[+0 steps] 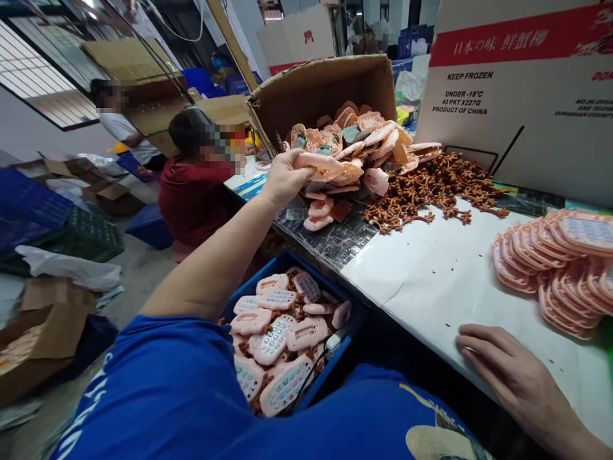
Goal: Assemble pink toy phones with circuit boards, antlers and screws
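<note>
Pink shell (322, 165): a flat pink plastic casing, just above the middle of the frame, at the front of the pile (357, 150) spilling out of the tipped cardboard box (330, 86).
Left hand (283, 179): stretched way out, fingers closed on the near end of that shell, thumb underneath by the look of it.
Right hand (505, 367): bottom right, lying flat and open on the white table (431, 275), holding nothing.
How it'll handle: I'd guess light, stiff and a bit slick, so pinching it by the edge seems fine. The pile looks loose, so neighbours could slide.
Nearby: brown bits (431, 188) heaped right of the pile, stacked pink shells (555, 262) at the right edge.
Down low: blue crate (352, 316) under the table edge, full of keypad pieces (278, 338).
Background: a person in a red shirt (191, 191) sitting, centre left.
</note>
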`<action>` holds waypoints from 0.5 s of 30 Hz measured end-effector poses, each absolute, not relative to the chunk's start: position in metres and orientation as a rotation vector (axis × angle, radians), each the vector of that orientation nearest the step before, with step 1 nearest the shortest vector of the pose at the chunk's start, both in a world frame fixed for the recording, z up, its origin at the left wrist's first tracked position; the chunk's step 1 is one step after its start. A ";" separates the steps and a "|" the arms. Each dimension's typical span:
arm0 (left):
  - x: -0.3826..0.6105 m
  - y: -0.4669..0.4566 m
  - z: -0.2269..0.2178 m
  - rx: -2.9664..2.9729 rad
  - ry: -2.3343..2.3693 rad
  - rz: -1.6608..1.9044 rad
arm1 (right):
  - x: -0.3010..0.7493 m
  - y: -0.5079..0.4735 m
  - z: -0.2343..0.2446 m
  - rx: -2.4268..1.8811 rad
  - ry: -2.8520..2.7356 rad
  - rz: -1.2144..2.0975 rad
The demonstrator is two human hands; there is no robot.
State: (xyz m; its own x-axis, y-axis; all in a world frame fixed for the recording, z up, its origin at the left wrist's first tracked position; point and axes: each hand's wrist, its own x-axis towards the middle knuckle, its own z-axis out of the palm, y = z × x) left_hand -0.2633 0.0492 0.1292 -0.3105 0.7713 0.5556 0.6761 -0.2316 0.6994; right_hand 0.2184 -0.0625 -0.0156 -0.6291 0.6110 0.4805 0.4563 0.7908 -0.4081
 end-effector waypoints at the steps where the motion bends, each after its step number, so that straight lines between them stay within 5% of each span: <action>1: -0.259 0.046 0.135 1.841 1.889 1.585 | 0.219 -0.062 -0.017 -0.792 -2.358 0.335; 9: -0.190 0.014 0.156 1.860 1.455 1.627 | 0.222 -0.064 -0.017 -0.929 -2.289 0.563; 15: -0.109 -0.022 0.112 1.926 1.118 1.414 | 0.219 -0.065 0.000 -1.174 -1.875 0.733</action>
